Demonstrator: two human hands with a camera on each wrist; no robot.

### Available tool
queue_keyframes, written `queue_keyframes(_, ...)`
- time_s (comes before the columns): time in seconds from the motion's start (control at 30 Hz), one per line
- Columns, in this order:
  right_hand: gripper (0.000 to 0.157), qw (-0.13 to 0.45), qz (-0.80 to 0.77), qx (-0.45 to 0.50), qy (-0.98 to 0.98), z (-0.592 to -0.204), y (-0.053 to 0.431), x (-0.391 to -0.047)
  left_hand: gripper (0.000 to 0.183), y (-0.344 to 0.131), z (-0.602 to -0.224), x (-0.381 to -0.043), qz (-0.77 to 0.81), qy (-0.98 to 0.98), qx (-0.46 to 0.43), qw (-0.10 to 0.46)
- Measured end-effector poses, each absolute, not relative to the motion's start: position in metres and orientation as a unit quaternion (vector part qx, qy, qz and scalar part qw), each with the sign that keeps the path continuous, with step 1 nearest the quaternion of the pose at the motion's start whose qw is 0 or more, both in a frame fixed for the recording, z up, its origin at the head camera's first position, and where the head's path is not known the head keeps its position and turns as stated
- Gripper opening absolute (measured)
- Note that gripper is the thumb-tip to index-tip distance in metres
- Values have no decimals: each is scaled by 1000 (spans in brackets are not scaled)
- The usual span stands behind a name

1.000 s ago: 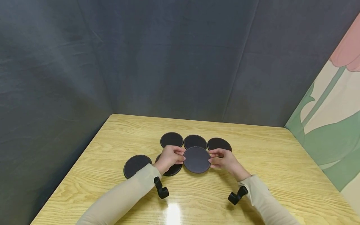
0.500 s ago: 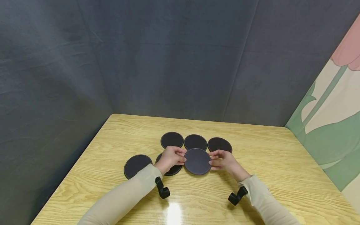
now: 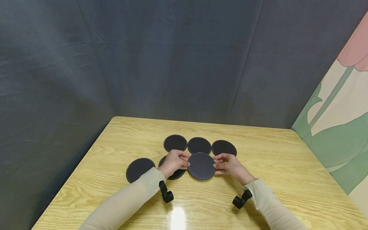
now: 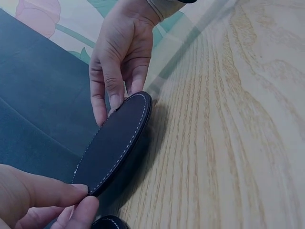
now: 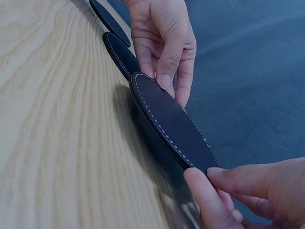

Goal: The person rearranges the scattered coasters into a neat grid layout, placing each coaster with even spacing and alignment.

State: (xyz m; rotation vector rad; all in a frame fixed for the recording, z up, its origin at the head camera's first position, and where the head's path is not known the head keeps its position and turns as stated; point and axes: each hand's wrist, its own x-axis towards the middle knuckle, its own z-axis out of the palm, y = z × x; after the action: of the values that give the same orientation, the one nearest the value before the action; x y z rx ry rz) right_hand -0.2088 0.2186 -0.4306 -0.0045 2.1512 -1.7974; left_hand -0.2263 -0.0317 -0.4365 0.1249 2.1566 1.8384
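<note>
Between both hands is a round black coaster [image 3: 202, 166] with pale stitching round its rim. My left hand [image 3: 174, 163] pinches its left edge, and my right hand [image 3: 230, 166] pinches the right edge. Both wrist views show the held coaster [image 4: 116, 140] raised off the wood, with a shadow beneath it. Beyond it lie three more coasters in a row: a left one [image 3: 175, 142], a middle one [image 3: 199, 145] and a right one [image 3: 224, 148]. Left of it is another coaster [image 3: 176, 174], partly hidden by my left hand, and a further coaster [image 3: 140, 170] at the far left.
All of this is on a light wood-grain table [image 3: 287, 179]. A dark blue curtain [image 3: 178, 64] hangs behind the table and along its left side. At the right stands a panel [image 3: 339, 134] painted with a pink tulip and green leaves.
The held coaster has moved slightly toward me, so a bit more of the middle back coaster shows. Both hands keep their hold on it.
</note>
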Motion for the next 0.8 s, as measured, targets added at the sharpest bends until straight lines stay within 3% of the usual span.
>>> queue_keyframes(0.8, 33, 171, -614, 0, 770, -435, 212, -209, 29, -35, -436, -223, 613, 771, 62, 159)
